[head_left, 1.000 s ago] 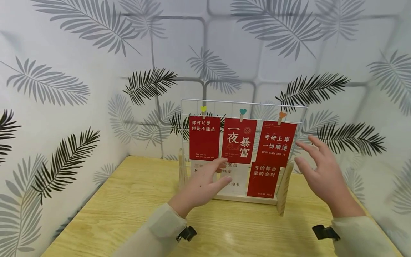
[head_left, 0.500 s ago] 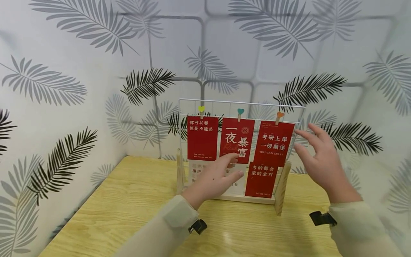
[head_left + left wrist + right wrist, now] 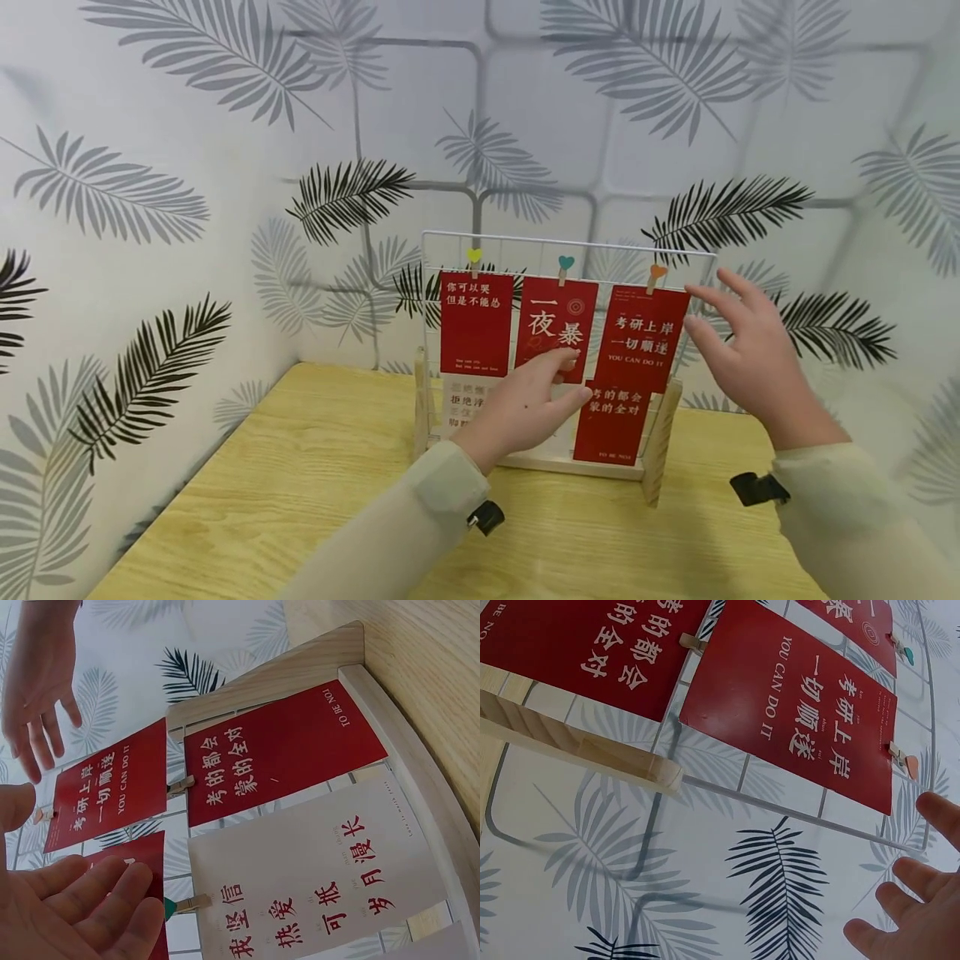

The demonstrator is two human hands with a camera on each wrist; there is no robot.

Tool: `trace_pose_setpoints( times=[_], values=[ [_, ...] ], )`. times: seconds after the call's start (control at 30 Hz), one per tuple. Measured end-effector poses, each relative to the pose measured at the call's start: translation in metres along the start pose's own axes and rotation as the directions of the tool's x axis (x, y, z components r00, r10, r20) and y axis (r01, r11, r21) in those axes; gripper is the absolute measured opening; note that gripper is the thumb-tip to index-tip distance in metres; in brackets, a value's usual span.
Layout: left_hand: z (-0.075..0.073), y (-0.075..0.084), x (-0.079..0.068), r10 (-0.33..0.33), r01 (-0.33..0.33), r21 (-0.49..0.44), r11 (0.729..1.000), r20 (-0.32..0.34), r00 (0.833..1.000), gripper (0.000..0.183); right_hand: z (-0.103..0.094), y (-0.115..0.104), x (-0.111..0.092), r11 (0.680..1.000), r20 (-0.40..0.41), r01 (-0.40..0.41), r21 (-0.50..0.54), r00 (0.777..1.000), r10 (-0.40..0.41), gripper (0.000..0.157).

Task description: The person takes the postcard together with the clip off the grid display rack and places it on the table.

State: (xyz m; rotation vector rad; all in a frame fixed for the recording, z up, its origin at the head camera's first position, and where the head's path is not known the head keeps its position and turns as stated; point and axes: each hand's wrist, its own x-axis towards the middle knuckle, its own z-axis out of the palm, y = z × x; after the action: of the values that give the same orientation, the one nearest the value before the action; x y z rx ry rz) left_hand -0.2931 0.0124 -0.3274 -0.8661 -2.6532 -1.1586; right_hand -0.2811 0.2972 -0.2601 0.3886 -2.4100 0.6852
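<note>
A white wire grid rack (image 3: 510, 238) in a wooden stand (image 3: 656, 442) carries several clipped cards. My left hand (image 3: 525, 408) hovers before the lower middle of the rack, fingers loosely bent and holding nothing. It partly covers the middle red card (image 3: 551, 308) and, in the head view, the white card (image 3: 315, 877) beneath it. My right hand (image 3: 750, 354) is by the rack's upper right, fingers spread beside the right red card (image 3: 637, 358). Above that card sits an orange heart clip (image 3: 657, 272); whether fingertips touch the rack, I cannot tell.
The rack stands on a wood-grain table (image 3: 315, 483) near a leaf-patterned wall (image 3: 225, 183). Also hanging there are the left red card (image 3: 476, 333), lower right red card (image 3: 611, 429) and lower left white card (image 3: 465, 404). Yellow (image 3: 474, 256) and teal heart clips (image 3: 566, 263) hold upper cards.
My left hand has moved right and slightly up, from before the lower left cards toward the middle. My right hand has risen along the rack's right side. The cards have stayed in place.
</note>
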Motion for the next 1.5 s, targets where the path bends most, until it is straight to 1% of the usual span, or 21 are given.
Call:
trace_pose_setpoints(
  times=[0.3,0.5,0.8,1.0,1.17,1.33,1.5],
  values=[
    [0.003,0.001,0.014,-0.014,0.013,-0.047,0.999,-0.024,1.000,0.059,-0.003,-0.003,0.010,0.999,0.026,-0.023,-0.043,0.999,0.024,0.052],
    [0.002,0.000,0.017,-0.026,0.023,-0.058,0.998,-0.042,0.999,0.057,-0.003,-0.007,0.018,0.999,-0.006,-0.002,-0.040,1.000,0.002,0.049],
    [0.003,0.009,0.024,-0.014,0.013,-0.053,0.999,-0.025,1.000,0.059,-0.006,-0.011,0.028,0.998,-0.050,0.041,-0.057,0.998,-0.044,0.042],
    [0.007,0.011,0.031,-0.033,0.032,-0.051,0.998,-0.011,0.999,0.059,-0.006,-0.015,0.038,0.996,-0.029,0.051,-0.073,0.998,-0.054,0.042],
    [0.007,0.013,0.035,-0.063,0.063,-0.037,0.997,-0.001,0.998,0.059,-0.004,-0.019,0.046,0.994,-0.008,0.070,-0.086,0.997,-0.070,0.042],
    [0.006,0.016,0.041,-0.079,0.080,-0.036,0.996,0.007,0.997,0.058,-0.003,-0.023,0.051,0.986,0.013,0.098,-0.133,0.995,-0.097,0.041],
    [0.010,0.019,0.048,-0.087,0.087,-0.024,0.996,-0.004,0.996,0.059,-0.005,-0.025,0.053,0.966,0.008,0.148,-0.212,0.989,-0.150,0.039]
  ],
)
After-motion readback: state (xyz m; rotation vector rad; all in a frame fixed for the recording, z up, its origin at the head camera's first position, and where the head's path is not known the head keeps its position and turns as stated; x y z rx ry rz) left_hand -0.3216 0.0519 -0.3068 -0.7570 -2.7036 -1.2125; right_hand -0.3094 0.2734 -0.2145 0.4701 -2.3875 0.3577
